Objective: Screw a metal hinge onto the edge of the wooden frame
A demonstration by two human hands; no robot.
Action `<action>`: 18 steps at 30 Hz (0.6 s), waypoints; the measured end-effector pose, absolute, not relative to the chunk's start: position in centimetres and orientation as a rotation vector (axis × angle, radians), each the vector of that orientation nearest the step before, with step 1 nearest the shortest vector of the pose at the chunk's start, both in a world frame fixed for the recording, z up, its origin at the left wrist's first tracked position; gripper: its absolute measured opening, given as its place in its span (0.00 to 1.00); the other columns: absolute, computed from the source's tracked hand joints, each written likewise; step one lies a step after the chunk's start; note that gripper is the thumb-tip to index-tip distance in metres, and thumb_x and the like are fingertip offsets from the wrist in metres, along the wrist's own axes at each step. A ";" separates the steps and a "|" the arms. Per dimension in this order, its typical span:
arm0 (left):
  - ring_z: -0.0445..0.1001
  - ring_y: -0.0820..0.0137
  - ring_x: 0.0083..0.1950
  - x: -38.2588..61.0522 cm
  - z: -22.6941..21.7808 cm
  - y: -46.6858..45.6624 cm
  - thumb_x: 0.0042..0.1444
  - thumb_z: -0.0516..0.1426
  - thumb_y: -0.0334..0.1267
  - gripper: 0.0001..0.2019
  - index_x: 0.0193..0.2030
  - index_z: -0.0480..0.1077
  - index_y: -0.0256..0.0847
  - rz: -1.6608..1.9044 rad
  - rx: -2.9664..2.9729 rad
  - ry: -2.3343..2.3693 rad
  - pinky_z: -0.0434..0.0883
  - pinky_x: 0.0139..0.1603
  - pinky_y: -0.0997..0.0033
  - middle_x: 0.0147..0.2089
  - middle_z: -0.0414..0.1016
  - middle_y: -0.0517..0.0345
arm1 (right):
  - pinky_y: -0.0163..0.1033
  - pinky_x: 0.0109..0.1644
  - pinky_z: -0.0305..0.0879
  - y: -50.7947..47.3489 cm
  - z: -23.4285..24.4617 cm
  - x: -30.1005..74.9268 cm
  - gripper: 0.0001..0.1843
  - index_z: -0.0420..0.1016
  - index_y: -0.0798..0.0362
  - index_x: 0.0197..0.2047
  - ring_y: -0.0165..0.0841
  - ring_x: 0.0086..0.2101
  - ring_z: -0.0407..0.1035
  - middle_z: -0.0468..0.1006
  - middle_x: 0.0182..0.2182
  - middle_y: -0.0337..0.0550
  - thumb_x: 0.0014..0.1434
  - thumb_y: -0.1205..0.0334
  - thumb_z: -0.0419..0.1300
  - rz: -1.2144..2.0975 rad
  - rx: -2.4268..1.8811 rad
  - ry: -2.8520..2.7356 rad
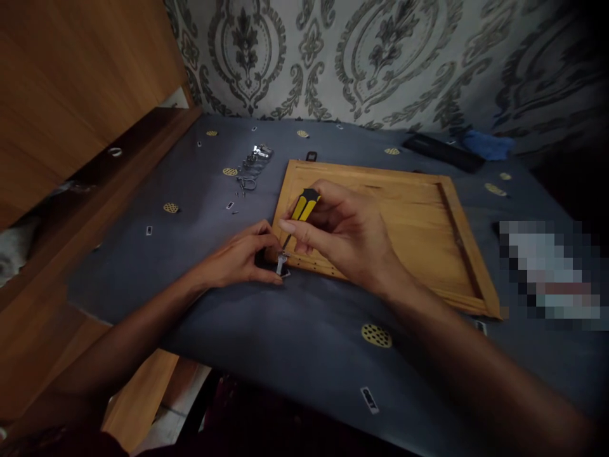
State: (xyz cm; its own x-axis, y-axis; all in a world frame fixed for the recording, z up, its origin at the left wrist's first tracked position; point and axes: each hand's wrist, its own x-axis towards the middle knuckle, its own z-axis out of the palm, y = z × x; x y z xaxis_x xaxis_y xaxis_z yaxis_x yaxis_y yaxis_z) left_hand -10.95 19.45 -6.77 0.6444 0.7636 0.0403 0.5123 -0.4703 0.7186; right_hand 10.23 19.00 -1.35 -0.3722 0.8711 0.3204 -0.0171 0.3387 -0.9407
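Observation:
My right hand [340, 235] is closed round a screwdriver [303, 209] with a yellow and black handle, its tip pointing down at a small metal hinge piece [282, 263]. My left hand [242, 257] pinches that hinge piece against the near left corner of a wooden panel door [404, 222] that lies flat on a dark grey cloth [266, 330]. Both hands sit close together at that corner.
A heap of metal hinges and screws [254, 166] lies on the cloth beyond the left hand. A wooden cabinet [71, 95] stands to the left. A black flat object [442, 151] and a blue cloth [490, 145] lie at the far right by the patterned wall.

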 end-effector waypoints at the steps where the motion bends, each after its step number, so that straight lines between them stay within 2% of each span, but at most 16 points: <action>1: 0.71 0.59 0.55 -10.9 -6.7 19.5 0.52 0.71 0.52 0.21 0.48 0.77 0.44 0.469 2.172 0.987 0.73 0.56 0.59 0.54 0.70 0.53 | 0.39 0.24 0.69 18.9 -1.2 10.2 0.24 0.67 0.47 0.30 0.29 0.22 0.70 0.74 0.27 0.34 0.55 0.41 0.74 1.166 -0.778 -1.646; 7: 0.71 0.64 0.48 -10.9 -6.4 19.5 0.53 0.71 0.53 0.20 0.42 0.75 0.42 0.469 2.159 0.977 0.71 0.51 0.63 0.47 0.67 0.56 | 0.39 0.22 0.70 19.0 -0.8 10.3 0.24 0.66 0.46 0.30 0.29 0.20 0.68 0.72 0.26 0.33 0.56 0.40 0.73 1.076 -0.811 -1.591; 13: 0.71 0.62 0.52 -10.8 -6.4 19.4 0.52 0.72 0.50 0.19 0.42 0.74 0.42 0.466 2.153 0.977 0.71 0.55 0.62 0.50 0.68 0.56 | 0.38 0.22 0.69 19.2 -1.1 10.3 0.23 0.67 0.47 0.30 0.29 0.20 0.69 0.72 0.23 0.32 0.56 0.43 0.74 1.145 -0.754 -1.626; 18: 0.72 0.63 0.51 -10.8 -6.2 19.3 0.54 0.71 0.51 0.19 0.44 0.74 0.42 0.456 2.152 0.990 0.72 0.53 0.62 0.50 0.69 0.55 | 0.36 0.22 0.69 19.4 -1.6 10.3 0.24 0.66 0.48 0.30 0.28 0.20 0.69 0.72 0.24 0.32 0.56 0.44 0.74 1.144 -0.770 -1.637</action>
State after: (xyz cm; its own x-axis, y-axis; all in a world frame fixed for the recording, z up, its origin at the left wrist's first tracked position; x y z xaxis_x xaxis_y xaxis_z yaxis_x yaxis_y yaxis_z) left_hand -10.82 19.29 -6.23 0.6435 0.7652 0.0205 0.5134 -0.4513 0.7298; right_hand 10.34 19.39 -1.56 -0.3402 0.8735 0.3482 -0.0266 0.3612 -0.9321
